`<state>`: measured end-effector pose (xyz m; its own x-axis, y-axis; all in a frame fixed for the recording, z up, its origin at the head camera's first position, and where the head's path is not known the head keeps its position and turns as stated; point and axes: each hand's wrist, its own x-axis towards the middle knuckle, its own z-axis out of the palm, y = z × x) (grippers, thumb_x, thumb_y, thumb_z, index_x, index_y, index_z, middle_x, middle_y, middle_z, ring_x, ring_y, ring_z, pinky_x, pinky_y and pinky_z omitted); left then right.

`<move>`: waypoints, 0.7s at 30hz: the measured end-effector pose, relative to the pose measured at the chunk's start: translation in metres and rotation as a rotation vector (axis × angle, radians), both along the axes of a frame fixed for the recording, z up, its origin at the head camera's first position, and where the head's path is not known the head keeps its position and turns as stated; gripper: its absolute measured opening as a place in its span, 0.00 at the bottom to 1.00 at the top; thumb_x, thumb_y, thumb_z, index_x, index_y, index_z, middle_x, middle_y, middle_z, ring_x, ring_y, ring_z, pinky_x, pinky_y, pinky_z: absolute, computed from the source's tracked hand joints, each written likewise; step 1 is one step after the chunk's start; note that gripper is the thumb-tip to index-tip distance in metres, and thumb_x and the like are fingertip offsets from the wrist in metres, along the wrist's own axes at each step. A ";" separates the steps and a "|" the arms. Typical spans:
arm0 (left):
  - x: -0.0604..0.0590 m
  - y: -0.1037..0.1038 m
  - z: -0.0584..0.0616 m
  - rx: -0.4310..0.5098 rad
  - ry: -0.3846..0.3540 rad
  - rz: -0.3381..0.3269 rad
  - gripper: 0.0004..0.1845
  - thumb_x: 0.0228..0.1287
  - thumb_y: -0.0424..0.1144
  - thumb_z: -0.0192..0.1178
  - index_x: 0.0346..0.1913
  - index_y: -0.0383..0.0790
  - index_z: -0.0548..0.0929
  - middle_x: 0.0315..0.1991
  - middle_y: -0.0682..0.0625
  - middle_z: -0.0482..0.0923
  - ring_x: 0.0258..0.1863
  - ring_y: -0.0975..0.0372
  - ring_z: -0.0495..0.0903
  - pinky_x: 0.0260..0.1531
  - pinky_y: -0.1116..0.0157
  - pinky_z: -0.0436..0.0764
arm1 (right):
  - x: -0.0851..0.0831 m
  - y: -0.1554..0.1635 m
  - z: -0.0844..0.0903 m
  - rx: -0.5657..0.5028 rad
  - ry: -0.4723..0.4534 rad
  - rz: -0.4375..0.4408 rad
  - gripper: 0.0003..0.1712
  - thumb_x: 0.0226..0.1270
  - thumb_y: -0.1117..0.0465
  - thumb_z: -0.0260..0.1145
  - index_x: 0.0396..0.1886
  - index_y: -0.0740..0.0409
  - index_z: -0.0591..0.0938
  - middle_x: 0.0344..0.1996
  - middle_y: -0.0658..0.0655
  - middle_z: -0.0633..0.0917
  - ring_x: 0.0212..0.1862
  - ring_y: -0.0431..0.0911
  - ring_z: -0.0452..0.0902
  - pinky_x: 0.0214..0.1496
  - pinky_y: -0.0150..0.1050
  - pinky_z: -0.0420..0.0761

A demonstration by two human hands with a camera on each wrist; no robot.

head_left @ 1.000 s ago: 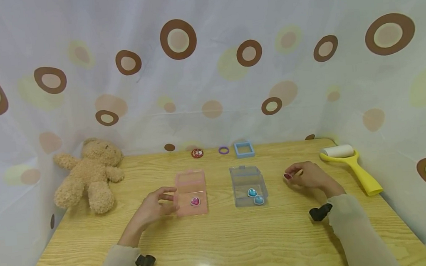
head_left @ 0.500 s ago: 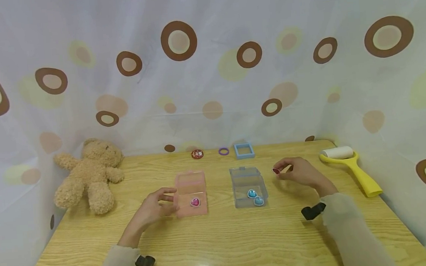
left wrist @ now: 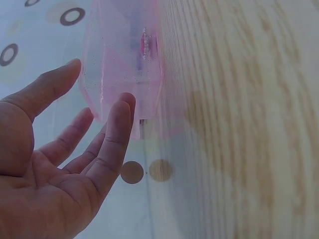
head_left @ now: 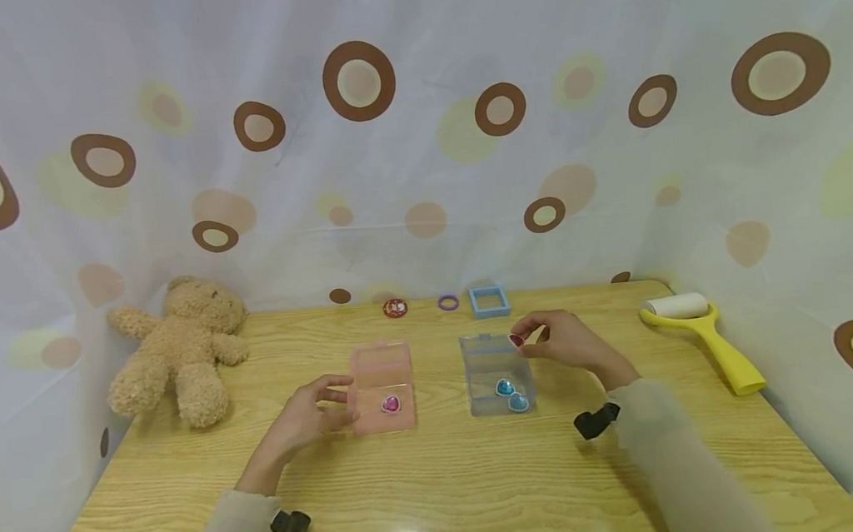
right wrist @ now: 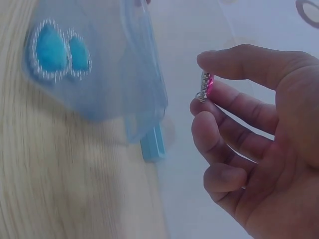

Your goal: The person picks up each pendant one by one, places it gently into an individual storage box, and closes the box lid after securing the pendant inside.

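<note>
"Left hand (head_left: pixel 310 415) at the pink box's (head_left: pixel 381 355) left side, fingers loosely spread; I can't tell if they touch it. Right hand (head_left: pixel 563 339) pinches a pink gem (right wrist: pixel 209 85), rimmed in silver."

"What are they working on?"

"Light wood table (head_left: pixel 414 488), with a dotted curtain (head_left: pixel 418 162) behind and at both sides. Teddy bear (head_left: pixel 195 343) far left, yellow roller (head_left: pixel 735 367) far right."

"Room to move?"

"Wood shows between the pink box and the blue-grey box (head_left: pixel 492 361), and from both to the near edge. Behind, close to the back edge, sits a blue square frame (head_left: pixel 490 312)."

"Anything different?"

"Half a second ago the right hand was out to the right of the blue-grey box; now the gem is at its lid's right edge (two blue gems (head_left: pixel 505 387) lie in front). Left hand hasn't budged."
</note>
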<state>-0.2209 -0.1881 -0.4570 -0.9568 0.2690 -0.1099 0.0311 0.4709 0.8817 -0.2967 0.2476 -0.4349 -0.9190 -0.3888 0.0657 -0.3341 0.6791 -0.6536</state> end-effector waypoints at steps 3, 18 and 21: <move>0.000 0.000 0.000 -0.002 0.000 -0.002 0.29 0.66 0.36 0.67 0.68 0.35 0.72 0.56 0.34 0.79 0.47 0.54 0.83 0.42 0.60 0.84 | 0.000 -0.013 0.002 -0.004 0.014 0.033 0.15 0.62 0.61 0.73 0.48 0.52 0.85 0.41 0.54 0.86 0.40 0.48 0.78 0.41 0.36 0.79; 0.000 -0.001 0.002 0.017 -0.015 -0.003 0.31 0.66 0.38 0.67 0.69 0.35 0.71 0.57 0.34 0.78 0.47 0.55 0.84 0.42 0.59 0.85 | 0.000 -0.072 0.006 0.025 0.030 0.145 0.15 0.61 0.56 0.73 0.47 0.49 0.85 0.40 0.51 0.85 0.31 0.39 0.77 0.37 0.34 0.79; 0.001 -0.001 0.002 0.016 -0.011 -0.005 0.31 0.66 0.38 0.67 0.69 0.35 0.71 0.56 0.34 0.78 0.47 0.55 0.84 0.42 0.59 0.85 | 0.001 -0.083 0.007 0.017 0.035 0.175 0.15 0.61 0.58 0.73 0.47 0.50 0.85 0.41 0.51 0.86 0.32 0.40 0.77 0.39 0.34 0.79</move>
